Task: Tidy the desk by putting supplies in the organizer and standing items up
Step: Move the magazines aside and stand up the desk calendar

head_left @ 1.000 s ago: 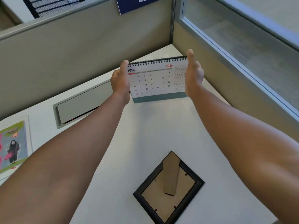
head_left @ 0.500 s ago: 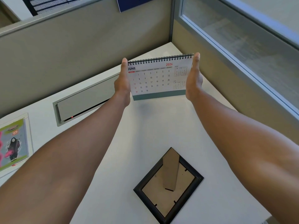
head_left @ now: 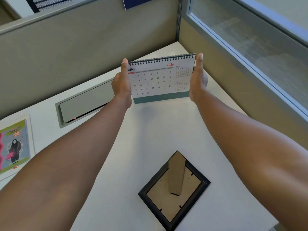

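A calendar (head_left: 160,79) is standing at the desk's (head_left: 150,130) twelve o'clock, a hand flanking each side. A frame (head_left: 174,190) is lying face down at six o'clock, a card (head_left: 14,145) at nine o'clock, a hatch (head_left: 85,104) at ten o'clock.

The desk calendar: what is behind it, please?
Behind the desk calendar you see the far corner of the white desk and the beige partition. The desk directly behind it is covered.
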`<action>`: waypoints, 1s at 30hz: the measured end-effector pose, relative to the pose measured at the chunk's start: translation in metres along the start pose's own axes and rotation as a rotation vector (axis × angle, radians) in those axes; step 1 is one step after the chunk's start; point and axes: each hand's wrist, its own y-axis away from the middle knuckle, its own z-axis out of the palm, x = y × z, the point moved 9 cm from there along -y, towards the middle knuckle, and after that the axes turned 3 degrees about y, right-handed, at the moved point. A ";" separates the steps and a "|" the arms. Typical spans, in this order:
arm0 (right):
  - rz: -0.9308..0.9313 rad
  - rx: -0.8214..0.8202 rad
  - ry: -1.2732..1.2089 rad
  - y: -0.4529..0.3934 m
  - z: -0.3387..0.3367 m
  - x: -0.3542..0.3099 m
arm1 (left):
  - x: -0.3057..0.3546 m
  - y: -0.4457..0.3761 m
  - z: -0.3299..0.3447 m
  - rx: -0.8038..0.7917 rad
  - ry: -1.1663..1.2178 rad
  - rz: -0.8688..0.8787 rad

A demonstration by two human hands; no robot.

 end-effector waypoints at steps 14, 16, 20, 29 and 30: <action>0.009 -0.067 0.073 0.004 0.005 0.002 | -0.002 0.011 -0.003 -0.019 -0.059 -0.012; 0.014 -0.081 0.064 0.004 0.006 0.001 | -0.003 0.014 -0.004 -0.029 -0.053 -0.017; 0.026 -0.093 0.049 0.004 0.007 0.000 | -0.003 0.017 -0.006 -0.001 -0.037 -0.016; 0.025 -0.054 0.061 0.002 0.005 -0.005 | -0.002 0.024 -0.007 0.026 -0.040 -0.038; 0.025 -0.057 0.061 0.002 0.005 -0.005 | -0.002 0.025 -0.006 0.023 -0.042 -0.041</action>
